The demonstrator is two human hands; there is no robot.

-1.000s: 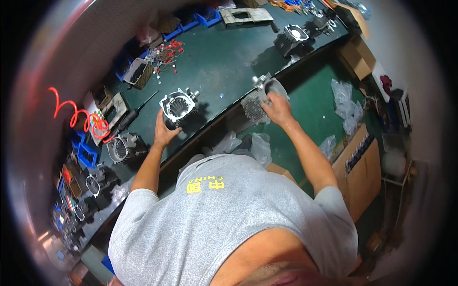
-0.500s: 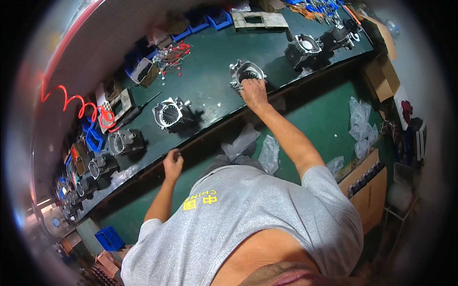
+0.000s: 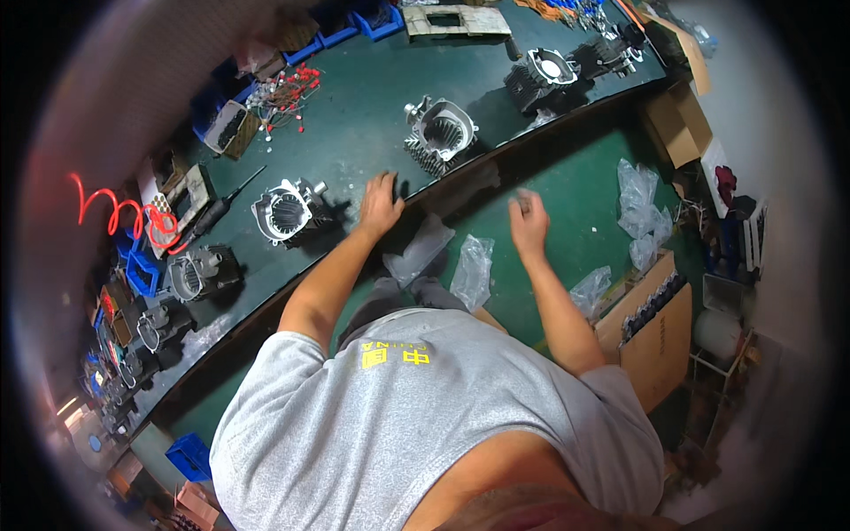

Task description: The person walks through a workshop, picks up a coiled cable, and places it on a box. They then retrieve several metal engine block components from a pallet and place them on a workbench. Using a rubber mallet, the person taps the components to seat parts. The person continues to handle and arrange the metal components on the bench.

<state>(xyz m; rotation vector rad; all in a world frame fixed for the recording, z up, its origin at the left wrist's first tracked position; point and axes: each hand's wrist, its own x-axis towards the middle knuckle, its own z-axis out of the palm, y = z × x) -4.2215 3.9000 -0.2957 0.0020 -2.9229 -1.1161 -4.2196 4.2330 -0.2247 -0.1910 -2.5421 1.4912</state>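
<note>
The left hand (image 3: 381, 205) lies flat, fingers spread, on the edge of the dark green worktop (image 3: 354, 124). It rests between two finned metal castings: one (image 3: 285, 211) to its left, one (image 3: 440, 134) to its upper right. The right hand (image 3: 529, 221) hovers over the green floor (image 3: 575, 190), fingers loosely curled, holding nothing. Two clear plastic bags (image 3: 471, 273) lie below the hands. An open brown cardboard box (image 3: 653, 320) stands on the floor at right. A third casting (image 3: 542, 78) sits farther along the worktop.
</note>
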